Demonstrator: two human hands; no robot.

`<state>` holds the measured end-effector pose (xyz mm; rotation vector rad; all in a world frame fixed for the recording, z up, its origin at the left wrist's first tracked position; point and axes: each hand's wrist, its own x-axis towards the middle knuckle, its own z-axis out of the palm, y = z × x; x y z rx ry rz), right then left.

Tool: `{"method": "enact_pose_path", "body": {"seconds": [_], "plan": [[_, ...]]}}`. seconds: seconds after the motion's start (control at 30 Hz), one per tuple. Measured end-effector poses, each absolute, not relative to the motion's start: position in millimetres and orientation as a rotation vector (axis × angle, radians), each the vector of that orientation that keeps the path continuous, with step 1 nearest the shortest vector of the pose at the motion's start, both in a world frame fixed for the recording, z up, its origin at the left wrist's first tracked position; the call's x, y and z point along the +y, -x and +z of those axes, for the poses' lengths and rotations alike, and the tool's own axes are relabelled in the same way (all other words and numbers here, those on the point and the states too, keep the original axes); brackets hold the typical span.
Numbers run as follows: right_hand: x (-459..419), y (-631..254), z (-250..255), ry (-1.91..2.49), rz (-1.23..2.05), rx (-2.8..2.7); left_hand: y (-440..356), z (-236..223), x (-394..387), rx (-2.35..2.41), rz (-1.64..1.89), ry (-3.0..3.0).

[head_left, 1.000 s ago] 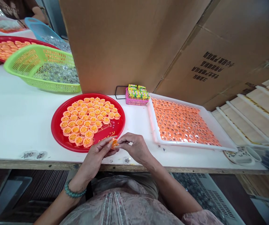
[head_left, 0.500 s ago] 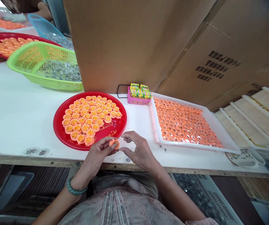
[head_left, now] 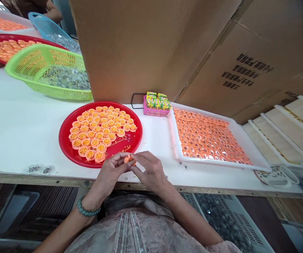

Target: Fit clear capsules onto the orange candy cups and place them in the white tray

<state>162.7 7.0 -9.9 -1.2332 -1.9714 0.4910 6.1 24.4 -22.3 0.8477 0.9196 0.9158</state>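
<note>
Just in front of the red round tray (head_left: pixel 66 149), my left hand (head_left: pixel 111 173) pinches a small orange plastic cup-shaped piece (head_left: pixel 130 160) between thumb and fingers. My right hand (head_left: pixel 151 171) has come in from the other side, its thumb and fingertips closed on the same piece. Part of the piece is hidden by the fingers. On the tray lie many like orange cup pieces (head_left: pixel 95 142) with yellow bits inside, and some loose yellow bits near its front edge.
A white tray (head_left: pixel 176 149) of orange pieces with clear covers is at right. Behind stand a pink basket (head_left: pixel 156 111) of small yellow-green packets and a cardboard wall (head_left: pixel 140 45). A green basket (head_left: pixel 48 92) holds clear parts. Another person's arm (head_left: pixel 53 12) shows at upper left.
My right hand has moved left and closed onto the orange piece, where its fingers were apart beside it. My left hand keeps its hold. The view has shifted slightly.
</note>
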Motion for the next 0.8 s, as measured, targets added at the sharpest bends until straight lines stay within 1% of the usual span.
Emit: {"method": "enact_pose_path", "body": {"seconds": [0.23, 0.3, 0.43, 0.5, 0.63, 0.8], "plan": [[2.0, -156.8, -15.8, 1.218, 0.483, -1.928, -6.2, -27.8, 22.9, 0.900, 0.979, -0.865], [2.8, -159.0, -14.9, 1.213, 0.576, -1.854, -6.5, -26.4, 23.1, 0.897, 0.993, -0.837], [9.7, -168.7, -6.3, 1.236, 0.908, -1.673, -8.4, -16.8, 26.9, 0.880, 0.970, -0.790], [13.5, -170.8, -2.0, 1.284, 0.987, -1.589, -9.1, -12.2, 28.8, 0.896, 0.931, -0.815], [19.2, -168.4, 0.5, 1.380, 0.959, -1.619, -9.7, -14.4, 28.6, 1.024, 0.834, -0.893], [21.4, -172.1, -7.7, 1.463, 0.936, -1.661, -15.4, -33.7, 31.3, 1.058, 0.760, -0.958]]}}
